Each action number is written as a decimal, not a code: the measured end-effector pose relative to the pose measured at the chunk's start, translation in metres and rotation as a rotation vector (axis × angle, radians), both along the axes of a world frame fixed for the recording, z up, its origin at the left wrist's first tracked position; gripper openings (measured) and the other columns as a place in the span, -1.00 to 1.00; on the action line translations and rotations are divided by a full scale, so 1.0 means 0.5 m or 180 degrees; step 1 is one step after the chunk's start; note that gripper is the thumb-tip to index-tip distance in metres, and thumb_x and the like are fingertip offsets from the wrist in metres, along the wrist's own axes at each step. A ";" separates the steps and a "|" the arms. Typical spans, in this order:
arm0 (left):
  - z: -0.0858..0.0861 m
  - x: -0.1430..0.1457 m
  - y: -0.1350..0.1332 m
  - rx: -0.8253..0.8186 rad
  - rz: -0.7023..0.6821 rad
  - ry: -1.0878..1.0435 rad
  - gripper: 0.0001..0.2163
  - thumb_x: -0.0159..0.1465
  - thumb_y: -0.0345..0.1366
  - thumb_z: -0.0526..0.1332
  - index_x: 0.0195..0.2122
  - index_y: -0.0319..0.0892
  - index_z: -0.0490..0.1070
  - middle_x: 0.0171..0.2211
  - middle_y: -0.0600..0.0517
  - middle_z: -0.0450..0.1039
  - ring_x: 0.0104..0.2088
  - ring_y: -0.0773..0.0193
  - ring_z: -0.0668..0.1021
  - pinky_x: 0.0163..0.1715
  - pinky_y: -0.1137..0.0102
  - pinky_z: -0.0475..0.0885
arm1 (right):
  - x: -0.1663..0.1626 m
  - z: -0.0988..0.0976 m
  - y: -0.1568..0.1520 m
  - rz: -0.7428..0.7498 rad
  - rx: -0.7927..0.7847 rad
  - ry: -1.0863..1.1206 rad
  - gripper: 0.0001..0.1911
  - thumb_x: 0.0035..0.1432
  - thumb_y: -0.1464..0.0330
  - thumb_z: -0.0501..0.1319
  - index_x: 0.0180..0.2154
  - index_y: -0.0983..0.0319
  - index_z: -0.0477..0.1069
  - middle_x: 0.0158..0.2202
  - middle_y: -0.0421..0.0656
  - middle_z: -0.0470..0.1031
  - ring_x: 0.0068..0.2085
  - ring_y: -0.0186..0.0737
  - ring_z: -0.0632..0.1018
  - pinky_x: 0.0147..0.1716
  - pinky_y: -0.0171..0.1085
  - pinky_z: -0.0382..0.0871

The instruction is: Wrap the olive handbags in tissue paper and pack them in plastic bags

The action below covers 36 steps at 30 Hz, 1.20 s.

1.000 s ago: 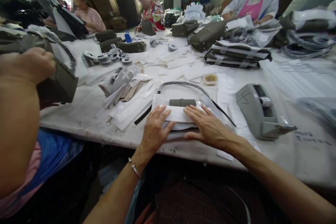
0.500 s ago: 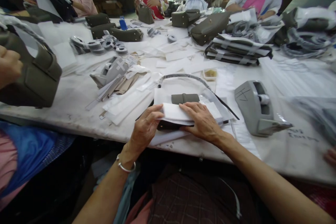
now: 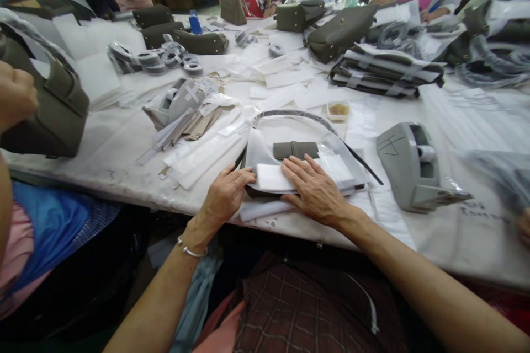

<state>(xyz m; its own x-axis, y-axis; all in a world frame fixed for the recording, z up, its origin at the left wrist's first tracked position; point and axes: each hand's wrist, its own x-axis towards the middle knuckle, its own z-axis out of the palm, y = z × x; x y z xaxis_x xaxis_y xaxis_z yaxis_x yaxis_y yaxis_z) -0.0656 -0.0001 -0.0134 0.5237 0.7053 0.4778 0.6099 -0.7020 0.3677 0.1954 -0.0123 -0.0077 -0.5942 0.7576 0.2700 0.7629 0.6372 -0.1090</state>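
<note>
One olive bag lying near the surface's front edge, white padding across it; right hand, fingers spread on padding; left hand, fingers at its end, grip untellable; hazard: uneven pressure might skew the padding.

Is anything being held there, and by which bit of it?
The right grip lies over the middle of the white padding; the left grip is by its left end. Whether either really holds it can't be told.

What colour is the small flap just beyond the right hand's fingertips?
Dark olive-grey; the flap shows in the head view, the only one here.
</note>
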 end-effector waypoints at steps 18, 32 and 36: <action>0.126 0.103 0.076 0.0407 -0.0304 0.1170 -0.61 0.46 -0.11 -0.02 0.12 -0.21 0.39 0.15 -0.14 0.42 0.27 0.06 0.33 0.28 0.07 0.14 | -0.037 -0.011 -0.024 -0.0549 -0.0004 -0.0074 -0.47 0.34 0.34 0.06 0.28 0.38 0.16 0.33 0.20 0.16 0.35 0.16 0.17 0.28 0.14 0.06; 0.064 0.042 0.041 0.0066 -0.0257 0.0814 -0.47 0.38 0.06 0.04 0.22 -0.22 0.28 0.17 -0.15 0.40 0.22 0.08 0.39 0.27 0.12 0.17 | -0.039 -0.007 -0.021 -0.0622 -0.0113 -0.0066 -0.48 0.35 0.30 0.06 0.28 0.35 0.18 0.32 0.20 0.18 0.33 0.19 0.21 0.26 0.15 0.09; 0.044 0.039 -0.042 0.0273 -0.0356 0.1234 -0.34 0.24 -0.02 0.30 0.30 -0.12 0.17 0.31 -0.19 0.19 0.33 -0.07 0.22 0.31 0.00 0.06 | -0.040 -0.006 -0.023 -0.0586 -0.0138 -0.0001 -0.50 0.37 0.33 0.00 0.27 0.38 0.18 0.32 0.23 0.18 0.33 0.19 0.20 0.26 0.16 0.07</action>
